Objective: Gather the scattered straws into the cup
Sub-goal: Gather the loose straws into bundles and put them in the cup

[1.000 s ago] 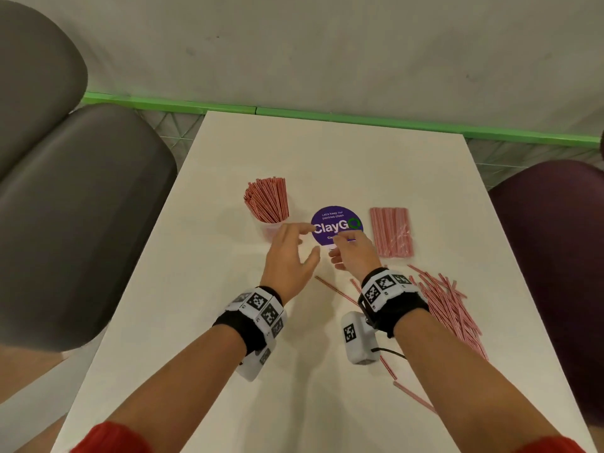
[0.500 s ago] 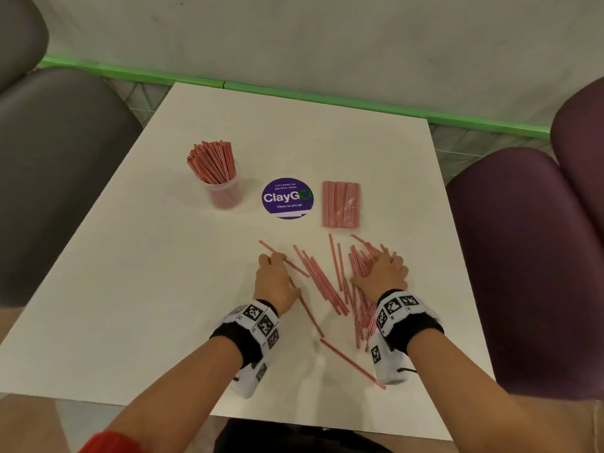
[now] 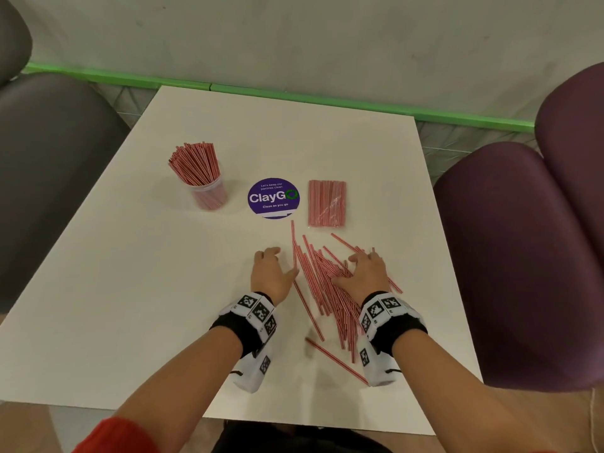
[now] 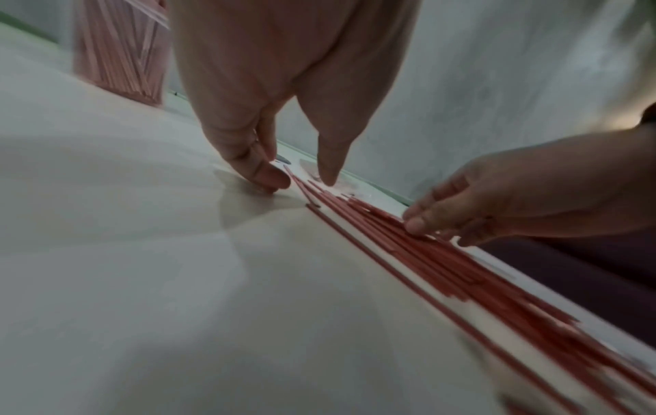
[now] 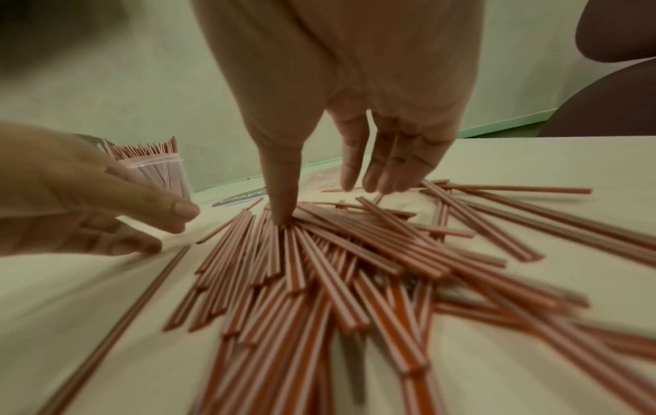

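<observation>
Over on the left of the counter (image 3: 130, 289) stands the clear plastic cup (image 3: 209, 194), already crammed with upright straws that fan out above its rim. It looks light and top-heavy, so I'd guess a careless shove could tip it when more go in.

Next along, the left hand (image 3: 273, 273) rests on the counter at the left edge of the heap. Its fingers (image 4: 262, 174) are relaxed and slightly apart, tips down on the surface, with the thumb against the nearest straw; it grips nothing.

Then the scattered straws (image 3: 327, 282) themselves, a loose pile of thin red-and-white striped tubes lying between the two hands. Most run roughly the same way, a few are crossed on top, and a couple have strayed toward the near edge. They look feather-light, smooth and fairly stiff but easy to crush, the sort that roll and slide apart. Best, I think, to rake them parallel and close round the middle of the bunch, not the ends.

On the right, the right hand (image 3: 366, 273) lies flat on the heap, its fingers (image 5: 390, 168) straight and spread a little, thumb pressed into the straws, pinching none.
</observation>
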`<state>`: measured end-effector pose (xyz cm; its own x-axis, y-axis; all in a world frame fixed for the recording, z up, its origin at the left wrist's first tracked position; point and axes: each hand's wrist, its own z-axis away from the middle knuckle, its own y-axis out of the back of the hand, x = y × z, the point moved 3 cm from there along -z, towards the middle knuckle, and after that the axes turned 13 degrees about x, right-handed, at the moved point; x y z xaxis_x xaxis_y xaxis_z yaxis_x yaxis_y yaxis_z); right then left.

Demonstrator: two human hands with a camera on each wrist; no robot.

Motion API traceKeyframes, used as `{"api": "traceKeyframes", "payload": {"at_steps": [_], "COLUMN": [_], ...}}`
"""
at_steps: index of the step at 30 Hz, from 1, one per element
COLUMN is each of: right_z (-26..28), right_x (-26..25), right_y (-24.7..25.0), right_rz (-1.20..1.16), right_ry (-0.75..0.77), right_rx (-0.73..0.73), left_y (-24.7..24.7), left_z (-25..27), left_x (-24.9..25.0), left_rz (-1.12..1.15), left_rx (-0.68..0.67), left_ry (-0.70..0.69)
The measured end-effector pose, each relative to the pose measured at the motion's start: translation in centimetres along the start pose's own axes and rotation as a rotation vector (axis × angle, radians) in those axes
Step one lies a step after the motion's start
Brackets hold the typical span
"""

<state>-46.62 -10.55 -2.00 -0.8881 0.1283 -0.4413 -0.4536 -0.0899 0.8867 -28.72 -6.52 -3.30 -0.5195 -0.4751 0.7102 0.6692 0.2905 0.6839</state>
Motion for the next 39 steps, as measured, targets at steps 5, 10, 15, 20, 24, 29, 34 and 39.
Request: {"api": "traceKeyframes", "payload": {"at_steps": [5, 10, 15, 20, 24, 29, 34, 39], "right_z": [0.7, 0.4, -0.4, -0.7, -0.7, -0.7, -0.6, -0.3], "right_x": [-0.5, -1.0, -1.4, -2.3, -2.6, -2.1, -2.3, -3.5], "right_y": [-1.1, -1.3, -1.6, -1.6, -2.0, -3.0, -3.6, -2.2], "right_rz": [-0.025, -0.134, -0.248, -0.287, -0.335, -0.525, -0.723, -0.956], "right_ry": [0.016, -0.063, -0.149, -0.146, -0.149, -0.248, -0.31, -0.311], "right_rx": [-0.049, 0.022, 0.035, 0.019, -0.023, -0.088, -0.13, -0.176], "left_y": [-1.0, -2.2, -2.7, -2.7, -3.2, -3.6, -3.7, -3.1], "left_z": [-1.3, -0.7, -0.5, -0.2, -0.4, -0.1, 0.1, 0.2], "left_x": [1.6, 2.3, 2.8, 3.5, 3.2, 3.3, 3.5, 3.9], "left_rz": [-0.068, -0.083, -0.043, -0.027, -0.082, -0.014, 0.046, 0.198], "left_rx": [-0.024, -0.051, -0.112, -0.147, -0.188, -0.252, -0.257, -0.2], "left_ry": [0.011, 0.07, 0.132, 0.063, 0.021, 0.052, 0.071, 0.115]}}
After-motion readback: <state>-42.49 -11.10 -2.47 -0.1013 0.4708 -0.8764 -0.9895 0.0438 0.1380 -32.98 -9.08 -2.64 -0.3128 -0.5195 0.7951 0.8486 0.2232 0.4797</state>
